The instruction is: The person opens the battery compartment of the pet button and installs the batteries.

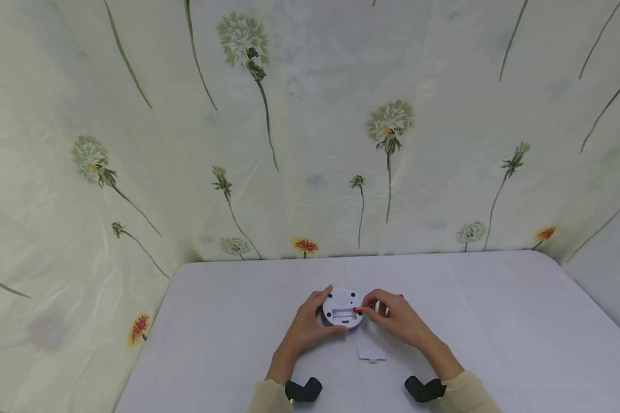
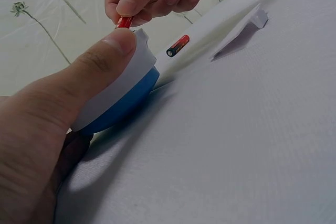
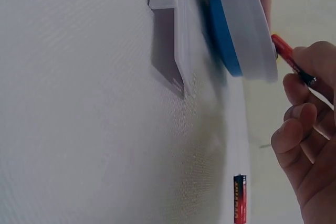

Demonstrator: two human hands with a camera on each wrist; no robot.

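Observation:
A round white device (image 1: 343,295) with a blue lower part (image 3: 223,35) shows its perforated back, dark round feet and an uncovered battery compartment (image 1: 344,314). My left hand (image 1: 306,326) grips it by the rim, thumb along the near edge in the left wrist view. Between thumb and fingertips, my right hand (image 1: 400,318) pinches a red and black battery (image 3: 294,60). One end of that battery meets the compartment's right side; exact contact is hard to tell. A second battery (image 3: 240,199) lies loose on the table, mostly hidden behind the right hand in the head view.
A white battery cover (image 1: 372,353) with a small tab lies on the white-clothed table (image 1: 212,344), nearer me than the device. Black wrist mounts (image 1: 303,390) sit at both wrists. A flower-printed curtain (image 1: 315,143) stands behind the table's far edge.

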